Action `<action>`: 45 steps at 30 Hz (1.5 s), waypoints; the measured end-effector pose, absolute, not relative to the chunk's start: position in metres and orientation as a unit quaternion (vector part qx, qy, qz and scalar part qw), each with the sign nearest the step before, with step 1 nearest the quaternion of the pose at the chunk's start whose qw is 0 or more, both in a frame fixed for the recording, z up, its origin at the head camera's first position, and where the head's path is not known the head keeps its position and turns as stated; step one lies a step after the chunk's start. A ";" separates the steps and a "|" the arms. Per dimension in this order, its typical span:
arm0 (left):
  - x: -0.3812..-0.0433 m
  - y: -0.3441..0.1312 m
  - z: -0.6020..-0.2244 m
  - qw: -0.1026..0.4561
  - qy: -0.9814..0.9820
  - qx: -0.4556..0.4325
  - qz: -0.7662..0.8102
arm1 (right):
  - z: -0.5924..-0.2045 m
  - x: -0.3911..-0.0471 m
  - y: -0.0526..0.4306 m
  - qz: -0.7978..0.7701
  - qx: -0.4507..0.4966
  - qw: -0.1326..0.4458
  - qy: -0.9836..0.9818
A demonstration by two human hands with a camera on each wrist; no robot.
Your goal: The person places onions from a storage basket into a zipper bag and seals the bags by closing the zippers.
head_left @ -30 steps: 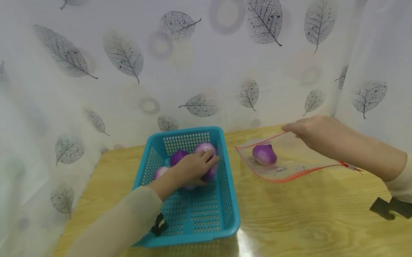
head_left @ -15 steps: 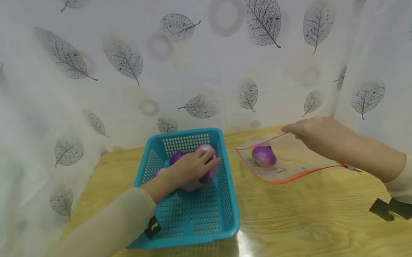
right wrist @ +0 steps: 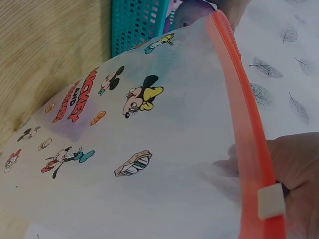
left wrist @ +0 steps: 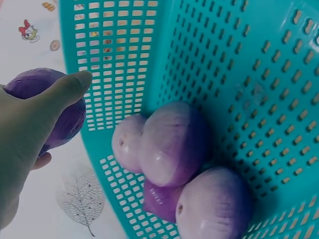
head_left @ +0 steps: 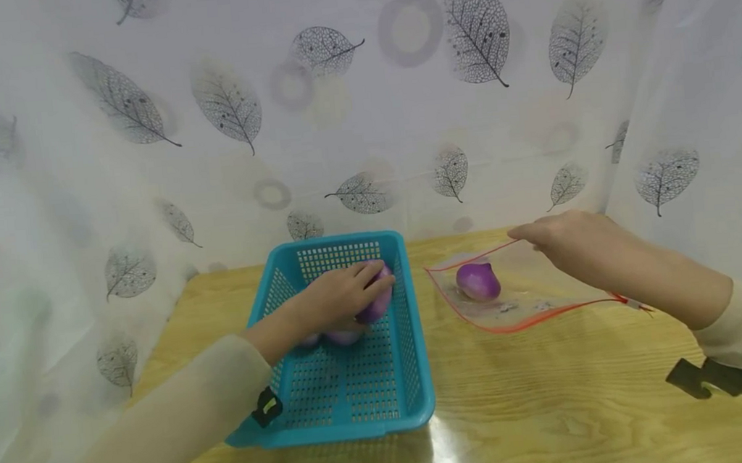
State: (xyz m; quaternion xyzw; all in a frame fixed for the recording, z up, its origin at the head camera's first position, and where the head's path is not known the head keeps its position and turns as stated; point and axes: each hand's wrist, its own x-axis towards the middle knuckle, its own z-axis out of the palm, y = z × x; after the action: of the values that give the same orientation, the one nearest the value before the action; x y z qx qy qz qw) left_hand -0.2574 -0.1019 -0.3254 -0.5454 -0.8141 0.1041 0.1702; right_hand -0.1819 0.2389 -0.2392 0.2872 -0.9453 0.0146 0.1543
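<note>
In the head view my left hand is over the right half of the blue plastic basket, fingers curled round a purple onion. The left wrist view shows this held onion beside the basket's rim, with several purple-and-white onions bunched in one corner below. On the right, my right hand grips the edge of a clear zip bag with a red zip strip, its mouth spread apart. One purple onion lies inside the bag. Cartoon prints and a white slider show in the right wrist view.
Basket and bag rest side by side on a light wood table. A pale leaf-printed curtain stands behind and at both sides. Dark straps sit on the sleeves.
My left hand has turned slightly with the onion in its grip, now covering the purple onion behind it. My right hand and the bag have stayed in place.
</note>
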 end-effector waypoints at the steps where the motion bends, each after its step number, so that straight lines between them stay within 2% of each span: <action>1: -0.256 -0.102 -0.324 0.172 -0.815 -0.543 0.108 | -0.239 -0.182 0.239 0.014 0.286 0.153 -0.946; 14: -0.248 -0.095 -0.316 0.255 -0.773 -0.572 0.100 | -0.242 -0.182 0.241 0.010 0.278 0.144 -0.950; 21: -0.236 -0.091 -0.306 0.263 -0.760 -0.582 0.121 | -0.241 -0.181 0.240 0.009 0.279 0.137 -0.951; 45: -0.218 -0.071 -0.280 0.361 -0.691 -0.621 0.076 | -0.241 -0.182 0.237 0.006 0.284 0.145 -0.948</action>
State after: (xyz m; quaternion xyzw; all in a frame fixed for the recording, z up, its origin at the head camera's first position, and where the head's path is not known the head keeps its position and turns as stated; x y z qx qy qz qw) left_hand -0.2182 -0.0707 -0.2798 -0.6214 -0.6911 0.0765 0.3611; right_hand -0.1818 0.2370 -0.2410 0.2836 -0.9478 0.0062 0.1453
